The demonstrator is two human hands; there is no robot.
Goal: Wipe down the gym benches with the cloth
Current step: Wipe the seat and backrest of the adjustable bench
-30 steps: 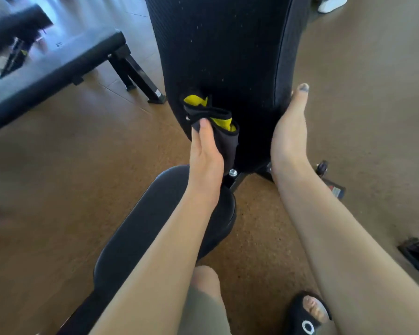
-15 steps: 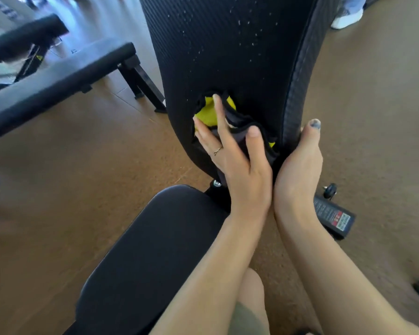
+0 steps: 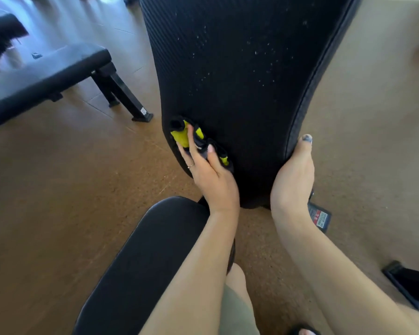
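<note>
The tilted black backrest [image 3: 240,68] of a gym bench fills the upper middle, speckled with pale droplets. My left hand [image 3: 213,180] presses a black and yellow cloth [image 3: 179,136] flat against the backrest's lower left edge, fingers straight and spread over it. My right hand [image 3: 292,180] holds the backrest's lower right edge; the thumb lies along the front and the fingers are hidden behind the pad. The bench's black seat pad [image 3: 143,262] lies below, partly under my left forearm.
A flat black bench [image 3: 46,76] with a steel leg [image 3: 128,100] stands at the left on the brown floor. A labelled frame foot [image 3: 321,217] shows behind my right wrist. Another black base [image 3: 411,284] sits at the right edge. My sandalled foot [image 3: 305,331] is at the bottom.
My left hand has slid the cloth leftward across the backrest's lower part to its left edge. My right hand has stayed on the right edge.
</note>
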